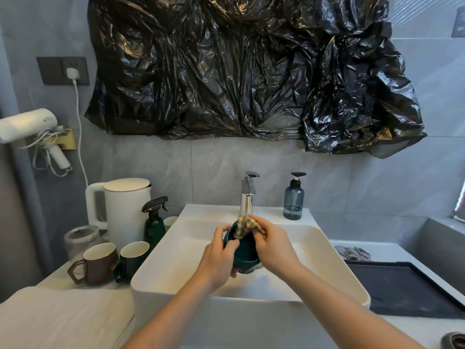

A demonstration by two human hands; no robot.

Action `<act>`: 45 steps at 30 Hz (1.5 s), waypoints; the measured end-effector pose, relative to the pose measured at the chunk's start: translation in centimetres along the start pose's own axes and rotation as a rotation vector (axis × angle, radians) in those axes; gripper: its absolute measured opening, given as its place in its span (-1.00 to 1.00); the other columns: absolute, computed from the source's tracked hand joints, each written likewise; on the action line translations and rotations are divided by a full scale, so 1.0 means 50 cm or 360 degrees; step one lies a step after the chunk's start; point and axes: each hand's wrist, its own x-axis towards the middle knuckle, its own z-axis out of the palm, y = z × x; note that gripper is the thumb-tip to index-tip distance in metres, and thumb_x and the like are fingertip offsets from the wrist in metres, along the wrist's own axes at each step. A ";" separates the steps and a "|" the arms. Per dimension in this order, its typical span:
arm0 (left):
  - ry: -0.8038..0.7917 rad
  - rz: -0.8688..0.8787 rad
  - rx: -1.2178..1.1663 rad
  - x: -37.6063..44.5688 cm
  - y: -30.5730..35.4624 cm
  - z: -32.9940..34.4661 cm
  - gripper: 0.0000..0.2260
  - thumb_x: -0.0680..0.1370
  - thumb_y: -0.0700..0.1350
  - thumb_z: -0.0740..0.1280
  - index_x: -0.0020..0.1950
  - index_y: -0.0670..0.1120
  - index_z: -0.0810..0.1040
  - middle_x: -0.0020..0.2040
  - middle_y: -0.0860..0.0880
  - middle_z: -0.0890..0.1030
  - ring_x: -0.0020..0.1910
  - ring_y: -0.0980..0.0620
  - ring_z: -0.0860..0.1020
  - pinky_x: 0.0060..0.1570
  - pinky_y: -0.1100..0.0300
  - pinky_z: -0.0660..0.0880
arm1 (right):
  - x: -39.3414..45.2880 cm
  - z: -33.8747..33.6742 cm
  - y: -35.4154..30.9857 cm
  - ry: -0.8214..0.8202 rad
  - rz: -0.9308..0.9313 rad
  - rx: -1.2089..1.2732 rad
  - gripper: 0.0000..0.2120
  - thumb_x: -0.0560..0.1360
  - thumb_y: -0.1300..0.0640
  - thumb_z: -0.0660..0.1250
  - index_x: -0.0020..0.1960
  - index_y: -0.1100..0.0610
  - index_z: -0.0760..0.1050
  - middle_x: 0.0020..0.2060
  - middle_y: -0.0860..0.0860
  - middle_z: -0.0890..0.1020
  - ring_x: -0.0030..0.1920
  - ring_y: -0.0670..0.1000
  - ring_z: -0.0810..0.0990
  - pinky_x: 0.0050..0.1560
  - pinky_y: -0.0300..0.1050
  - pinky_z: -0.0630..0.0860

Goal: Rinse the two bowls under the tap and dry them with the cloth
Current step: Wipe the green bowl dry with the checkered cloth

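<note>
L hand (218,258): grips the dark green bowl (244,253) from its left side, thumb hooked over the rim, fingers curled round the outside wall.
R hand (273,248): holds a bunched mottled beige cloth (245,226), pressing it into/over the bowl's far rim; fingers curled on the cloth.
Bowl: held in the air over the white sink (161,273), tilted w/ opening facing up and away, just in front of the tap. Only one bowl seen here; 2nd bowl can't be picked out.
Tap (247,195): chrome, upright at the sink's back edge, spout right behind the cloth. Can't tell if water is running.
Soap bottle (293,197): blue-grey pump type, on the sink's back ledge, right of the tap.
Bench L side: white kettle (120,210) at the back; dark green spray bottle (154,222) beside it, near the sink's edge; glass jar (80,239) in front of the kettle; brown mug (97,264) and dark green mug (132,259) side by side, touching or nearly so; white folded towel (63,318) nearest the camera.
Bench R side: black tray (402,290) just beside the sink; crumpled grey rag (353,253) behind it.
Wall: black plastic sheet (251,66) taped above the sink; white hairdryer (27,127) in a holder at left; white charger (73,73) plugged into a dark socket, cord hanging down behind the kettle.
</note>
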 end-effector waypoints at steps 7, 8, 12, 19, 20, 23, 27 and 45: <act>0.0302 0.0048 0.0216 0.004 -0.003 -0.004 -0.75 0.60 0.16 0.08 0.24 0.28 0.41 0.00 0.11 0.63 -0.01 -0.07 0.65 -0.06 -0.24 0.67 | -0.033 0.011 0.006 -0.0142 0.0002 0.0184 -0.65 0.68 0.17 0.12 0.31 -0.16 0.53 0.09 -0.15 0.68 0.08 -0.14 0.62 0.00 -0.29 0.53; 0.0340 0.0026 0.0191 0.007 -0.006 -0.006 -0.74 0.58 0.18 0.07 0.23 0.30 0.40 0.00 0.12 0.63 -0.01 -0.08 0.65 -0.05 -0.26 0.67 | -0.045 0.018 0.003 -0.0172 0.0039 0.0235 -0.67 0.68 0.15 0.10 0.27 -0.15 0.53 0.07 -0.14 0.68 0.07 -0.15 0.63 0.02 -0.26 0.53; 0.0473 -0.0064 0.0015 0.012 0.001 -0.016 -0.78 0.66 0.02 0.08 0.24 0.18 0.42 -0.04 -0.12 0.67 -0.22 -0.19 0.67 -0.35 -0.10 0.63 | -0.095 0.046 0.005 -0.0220 0.0056 0.0251 -0.67 0.68 0.13 0.10 0.31 -0.14 0.49 0.02 -0.09 0.70 0.04 -0.09 0.64 0.18 -0.06 0.57; 0.0118 -0.0383 -0.0268 0.024 -0.001 -0.013 -0.68 0.71 -0.08 0.03 0.07 -0.23 0.50 -0.28 -0.24 0.61 -0.51 -0.13 0.52 -0.50 0.12 0.50 | -0.063 0.050 -0.003 -0.0161 -0.0195 0.0274 -0.43 0.71 0.01 0.03 0.67 -0.18 -0.06 0.63 -0.21 0.12 0.60 -0.19 0.13 0.57 -0.19 0.19; 0.0080 -0.0429 -0.0288 0.025 -0.002 -0.014 -0.65 0.72 -0.07 0.01 0.06 -0.23 0.51 -0.32 -0.21 0.62 -0.51 -0.12 0.52 -0.50 0.14 0.49 | -0.054 0.044 -0.005 -0.0185 -0.0212 0.0249 -0.44 0.73 0.00 0.03 0.67 -0.18 -0.06 0.63 -0.26 0.05 0.61 -0.25 0.04 0.55 -0.31 0.11; 0.0006 -0.0508 -0.0324 0.022 -0.005 -0.013 -0.61 0.74 -0.02 -0.02 0.06 -0.21 0.53 -0.40 -0.14 0.63 -0.51 -0.09 0.52 -0.48 0.15 0.47 | -0.024 0.029 -0.013 -0.0186 -0.0132 0.0485 -0.52 0.75 -0.04 0.00 0.65 -0.20 0.09 0.58 -0.20 0.26 0.55 -0.16 0.25 0.44 -0.31 0.35; 0.0026 -0.0570 -0.0363 0.024 -0.007 -0.012 -0.61 0.73 0.00 0.03 0.07 -0.21 0.55 -0.36 -0.19 0.64 -0.50 -0.09 0.51 -0.47 0.16 0.46 | -0.021 0.046 -0.028 -0.0103 0.0108 0.0717 -0.62 0.76 -0.02 -0.04 0.53 -0.11 0.32 0.31 0.06 0.56 0.17 -0.05 0.59 -0.13 -0.34 0.60; -0.0259 -0.0657 -0.0334 0.012 -0.003 -0.011 -0.70 0.68 -0.02 0.05 0.03 -0.19 0.46 -0.33 -0.15 0.56 -0.47 0.00 0.39 -0.50 0.22 0.22 | -0.036 0.012 -0.020 -0.0196 0.0505 0.0895 -0.64 0.75 -0.03 0.00 0.16 0.04 0.55 0.03 0.12 0.67 -0.06 0.02 0.61 -0.19 -0.19 0.54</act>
